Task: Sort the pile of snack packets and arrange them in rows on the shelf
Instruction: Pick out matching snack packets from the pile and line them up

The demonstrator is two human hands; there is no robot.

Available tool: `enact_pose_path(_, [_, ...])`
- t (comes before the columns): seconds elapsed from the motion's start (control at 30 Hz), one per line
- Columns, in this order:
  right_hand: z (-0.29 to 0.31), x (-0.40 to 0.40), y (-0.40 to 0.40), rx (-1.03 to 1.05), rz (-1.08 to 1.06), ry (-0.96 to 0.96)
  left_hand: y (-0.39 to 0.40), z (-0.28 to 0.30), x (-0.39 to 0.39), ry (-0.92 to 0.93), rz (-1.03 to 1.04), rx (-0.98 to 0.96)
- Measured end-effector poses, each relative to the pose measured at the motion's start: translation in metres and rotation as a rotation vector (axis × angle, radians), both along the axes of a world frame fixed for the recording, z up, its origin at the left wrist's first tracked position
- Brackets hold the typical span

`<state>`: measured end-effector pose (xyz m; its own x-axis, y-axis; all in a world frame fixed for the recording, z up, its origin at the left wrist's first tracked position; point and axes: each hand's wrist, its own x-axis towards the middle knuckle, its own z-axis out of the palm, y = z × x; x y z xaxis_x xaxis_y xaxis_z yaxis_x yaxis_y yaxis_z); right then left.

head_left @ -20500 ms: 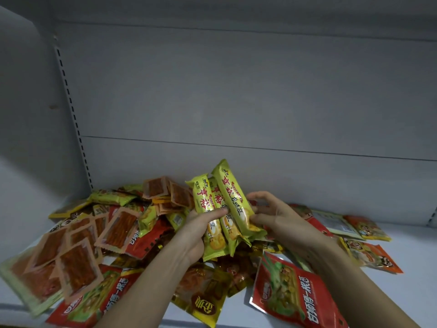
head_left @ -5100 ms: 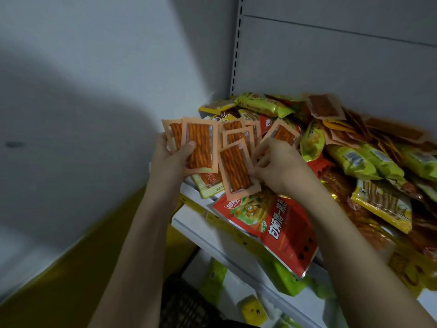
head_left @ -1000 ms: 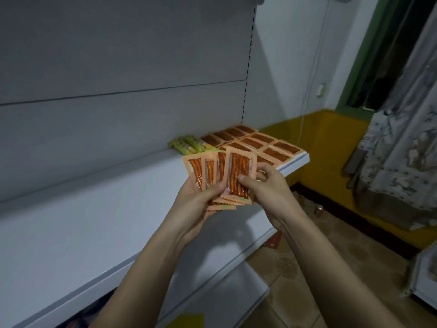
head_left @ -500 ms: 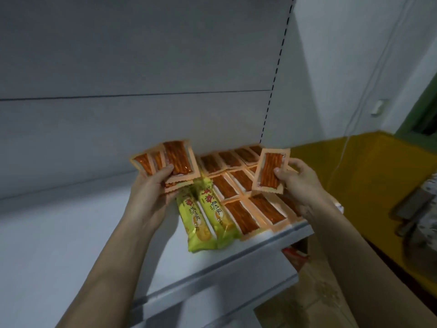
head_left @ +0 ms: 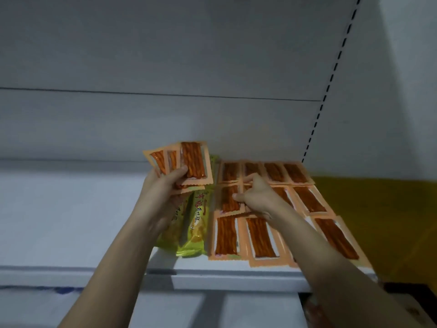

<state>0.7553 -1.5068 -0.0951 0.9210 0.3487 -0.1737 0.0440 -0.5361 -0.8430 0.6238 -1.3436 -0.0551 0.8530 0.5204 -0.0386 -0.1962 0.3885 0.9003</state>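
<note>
A pale grey shelf (head_left: 71, 209) runs across the middle of the frame, with a grey back panel (head_left: 165, 55) filling the upper half and a strip of dark slots (head_left: 331, 74) slanting down the upper right. A yellow wall (head_left: 378, 221) shows at the right edge, past the end of the shelf.

On the right part of the shelf, orange packets (head_left: 305, 200) lie flat in rows, edge to edge — four along the back, more in the middle and front rows. Just left of them, at centre frame, two green packets (head_left: 196, 223) lie side by side, pointing toward the back panel, their near ends close to the shelf's front edge.

The left hand (head_left: 163, 190), centre frame, is raised over the far ends of the green packets and grips a fan of orange packets (head_left: 186, 162) — thumb curled across the front one, the others spread behind it to the upper left.

The right hand (head_left: 255, 197), right of centre, reaches down onto the middle row of the laid-out packets. Its fingers are curled and pinch an orange packet (head_left: 228, 200) at that packet's right edge, the packet lying flat just beside the green ones.
</note>
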Motion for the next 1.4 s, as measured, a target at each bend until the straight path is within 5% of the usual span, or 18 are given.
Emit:
enact_pose_path(0.23, [-0.005, 0.008, 0.003, -0.354, 0.073, -0.376, -0.033, -0.002, -0.001, 0.065, 0.035, 0.050])
enact_pose_path(0.33, [0.013, 0.008, -0.005, -0.034, 0.070, -0.372, -0.044, -0.002, 0.003, 0.091, 0.025, 0.106])
enact_pose_path(0.43, [0.042, -0.001, -0.016, 0.330, 0.165, -0.122, -0.054, -0.003, 0.006, 0.114, 0.038, 0.160])
enact_pose_path(0.57, [0.049, -0.010, -0.026, 0.352, 0.266, -0.115, -0.066, -0.007, 0.010, 0.142, 0.009, 0.213])
enact_pose_path(0.77, [0.043, 0.018, -0.051, 0.440, 0.070, -0.042, -0.067, -0.002, 0.015, 0.113, 0.056, 0.062])
enact_pose_path(1.07, [0.001, 0.039, -0.065, -0.002, 0.068, -0.145, -0.072, -0.002, 0.022, 0.149, 0.059, 0.127])
enact_pose_path(1.23, [-0.004, 0.031, -0.058, -0.264, 0.071, -0.396, -0.085, -0.003, 0.027, 0.161, 0.021, 0.130])
enact_pose_path(1.4, [0.004, 0.027, -0.058, -0.253, 0.111, -0.514, -0.090, -0.002, 0.028, 0.164, 0.004, 0.170])
